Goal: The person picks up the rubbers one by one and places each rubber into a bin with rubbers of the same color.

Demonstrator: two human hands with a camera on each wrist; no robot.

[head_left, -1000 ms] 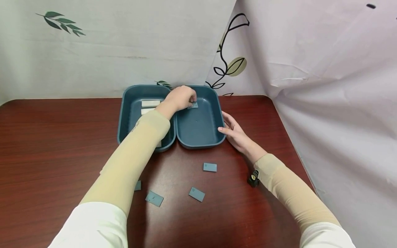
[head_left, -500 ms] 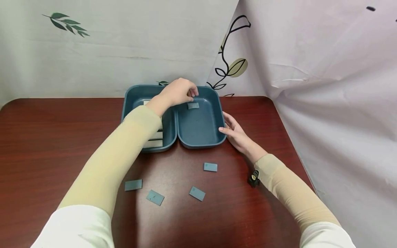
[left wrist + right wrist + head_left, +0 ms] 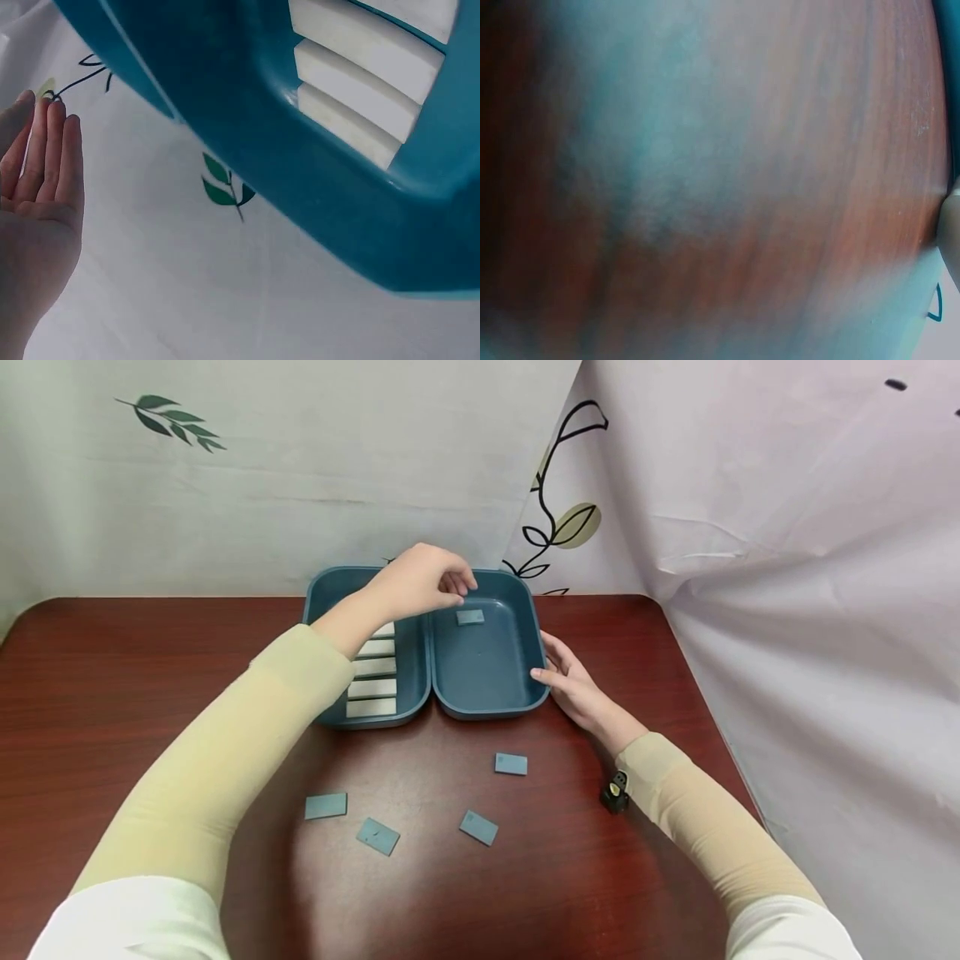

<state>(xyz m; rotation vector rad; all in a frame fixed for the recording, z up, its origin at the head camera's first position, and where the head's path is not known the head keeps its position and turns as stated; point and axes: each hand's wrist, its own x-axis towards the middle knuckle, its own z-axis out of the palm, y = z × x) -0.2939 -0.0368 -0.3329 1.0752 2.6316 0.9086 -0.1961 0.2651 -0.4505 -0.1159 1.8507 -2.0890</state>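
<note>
Two deep, rounded blue trays stand side by side. In the left tray several white-topped blocks lie in a column. The right tray has one small grey-blue rectangular tile near its back. My left hand hovers above the back of the trays, fingers loosely bent with nothing between them; the left wrist view shows the same hand with its fingers relaxed. At the right tray's outer side, my right hand grips the wall, thumb over the rim and fingers along the outside.
Several more grey-blue tiles lie on the dark red wooden table in front: one tile nearest the right tray, another tile, a tile and a tile at the left. A patterned white cloth hangs behind the table.
The left hand has let go of the tile in the right tray and lifted up and to the left, uncovering the white-topped blocks. The right hand keeps its place on the tray.
</note>
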